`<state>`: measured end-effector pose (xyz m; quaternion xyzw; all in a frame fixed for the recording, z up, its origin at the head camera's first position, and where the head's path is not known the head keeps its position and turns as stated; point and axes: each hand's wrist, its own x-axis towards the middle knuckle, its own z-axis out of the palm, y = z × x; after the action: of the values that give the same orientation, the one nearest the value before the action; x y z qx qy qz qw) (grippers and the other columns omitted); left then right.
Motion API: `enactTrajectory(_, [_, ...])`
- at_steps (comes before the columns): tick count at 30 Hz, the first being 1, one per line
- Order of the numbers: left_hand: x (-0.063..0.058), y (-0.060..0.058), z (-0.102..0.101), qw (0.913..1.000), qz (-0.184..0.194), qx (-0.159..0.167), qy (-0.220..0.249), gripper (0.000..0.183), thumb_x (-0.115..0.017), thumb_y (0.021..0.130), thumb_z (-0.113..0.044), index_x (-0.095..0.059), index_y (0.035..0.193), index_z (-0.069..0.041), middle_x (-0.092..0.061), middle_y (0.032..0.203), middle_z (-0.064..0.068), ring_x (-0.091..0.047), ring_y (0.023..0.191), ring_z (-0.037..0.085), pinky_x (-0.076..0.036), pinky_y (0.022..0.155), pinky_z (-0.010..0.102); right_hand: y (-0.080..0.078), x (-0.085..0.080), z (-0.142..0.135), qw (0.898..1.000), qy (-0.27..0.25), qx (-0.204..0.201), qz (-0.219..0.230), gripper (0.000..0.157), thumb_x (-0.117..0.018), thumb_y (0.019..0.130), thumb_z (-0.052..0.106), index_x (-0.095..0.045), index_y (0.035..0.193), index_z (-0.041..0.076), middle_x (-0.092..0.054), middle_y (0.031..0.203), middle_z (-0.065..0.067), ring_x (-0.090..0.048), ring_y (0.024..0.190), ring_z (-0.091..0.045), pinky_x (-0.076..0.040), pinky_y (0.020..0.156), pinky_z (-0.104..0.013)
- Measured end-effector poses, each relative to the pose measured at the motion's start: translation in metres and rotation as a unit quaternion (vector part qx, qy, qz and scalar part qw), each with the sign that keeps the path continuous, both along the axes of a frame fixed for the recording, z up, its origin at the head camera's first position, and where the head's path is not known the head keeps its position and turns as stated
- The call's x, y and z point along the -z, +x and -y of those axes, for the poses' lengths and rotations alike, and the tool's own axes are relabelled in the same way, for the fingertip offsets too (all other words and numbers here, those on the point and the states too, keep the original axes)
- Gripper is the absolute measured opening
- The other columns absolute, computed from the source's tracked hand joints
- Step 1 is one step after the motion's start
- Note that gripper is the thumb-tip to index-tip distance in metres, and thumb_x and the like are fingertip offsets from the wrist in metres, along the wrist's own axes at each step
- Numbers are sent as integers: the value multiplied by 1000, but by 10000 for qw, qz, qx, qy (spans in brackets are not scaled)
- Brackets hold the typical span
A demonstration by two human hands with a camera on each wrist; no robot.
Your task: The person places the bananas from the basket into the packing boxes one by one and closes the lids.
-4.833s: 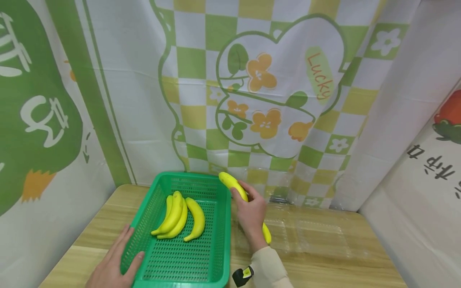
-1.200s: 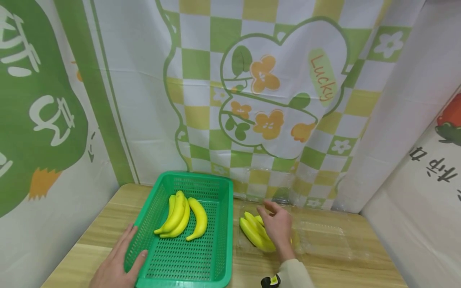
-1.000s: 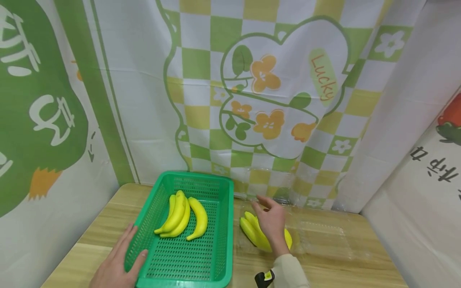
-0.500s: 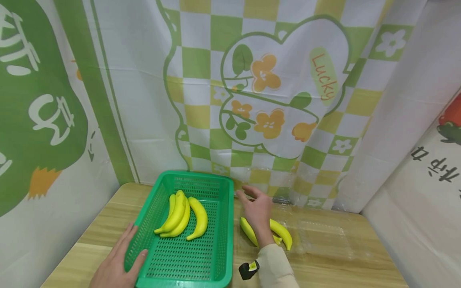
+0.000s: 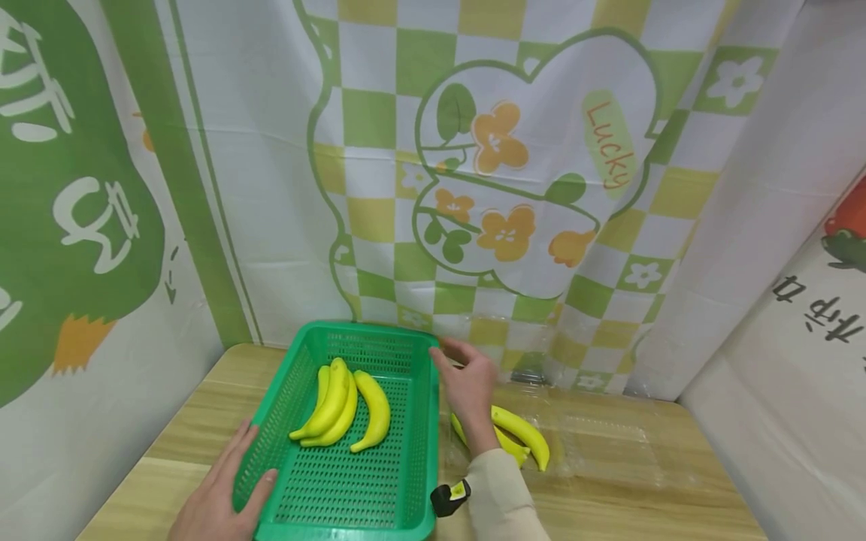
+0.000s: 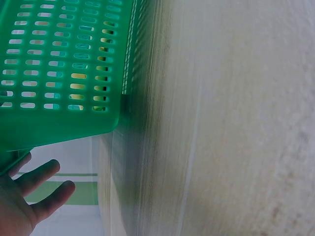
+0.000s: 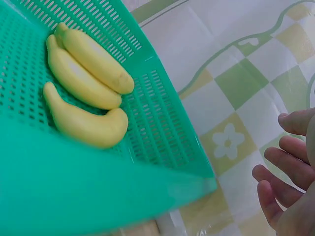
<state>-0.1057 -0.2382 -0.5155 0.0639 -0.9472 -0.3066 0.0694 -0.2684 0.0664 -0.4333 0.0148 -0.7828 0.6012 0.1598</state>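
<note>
My left hand [image 5: 219,492] rests at the left rim of a green perforated basket [image 5: 436,421], thumb over the edge. In the left wrist view, its spread fingers [image 6: 54,196] show beside the basket wall. My right hand [image 5: 467,379] is at the basket's back right corner. Its relaxed fingers [image 7: 290,167] appear apart from the basket and hold nothing in the right wrist view. Inside the basket, several yellow bananas [image 5: 370,412] lie towards the left and back. More bananas [image 5: 524,432] lie right of the basket in a clear plastic tray [image 5: 609,447], partly hidden by my right wrist.
A wooden table [image 5: 169,443] carries everything. The tray's clear lid [image 5: 504,338] stands up against a patterned curtain [image 5: 365,180] behind. White printed curtains [image 5: 764,248] also close off both sides.
Earlier my right hand held a banana above the basket's right rim; then it hovered over the bananas in the tray. Now it has moved left, without a banana, to the basket. The left hand stays.
</note>
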Motion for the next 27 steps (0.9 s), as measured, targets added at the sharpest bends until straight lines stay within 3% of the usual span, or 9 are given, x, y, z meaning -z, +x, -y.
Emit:
enactTrajectory(6, [2, 2, 0, 10000, -95, 2, -19, 82, -52, 109, -52, -16, 171, -13, -20, 177, 21, -40, 143, 65, -48, 94, 82, -2, 1, 17, 9998, 3, -44, 198, 26, -82, 95, 27, -82, 117, 14, -81, 119, -11, -77, 110, -29, -64, 93, -45])
enactTrajectory(13, [2, 2, -1, 10000, -74, -21, -32, 82, -51, 109, -53, -16, 171, -14, -19, 178, 19, -40, 144, 64, -49, 94, 80, -2, 3, 35, 9996, -106, -218, 140, 27, -82, 94, 25, -81, 117, 10, -81, 117, -12, -77, 110, -30, -64, 94, -46])
enactTrajectory(20, [2, 3, -3, 9999, -138, 6, 21, 80, -52, 109, -52, -18, 171, -14, -22, 177, 20, -39, 146, 62, -46, 97, 82, -1, 12, 52, 9991, 103, -277, 301, 27, -81, 96, 30, -81, 119, 16, -81, 118, -6, -75, 115, -29, -64, 93, -44])
enactTrajectory(27, [-3, 2, -3, 10000, 41, -90, 16, 81, -50, 109, -55, -17, 172, -16, -20, 178, 18, -39, 147, 61, -46, 99, 80, 1, 15, 74, 9981, -95, -488, 362, 29, -79, 97, 30, -80, 121, 14, -80, 122, -9, -73, 119, -32, -63, 96, -46])
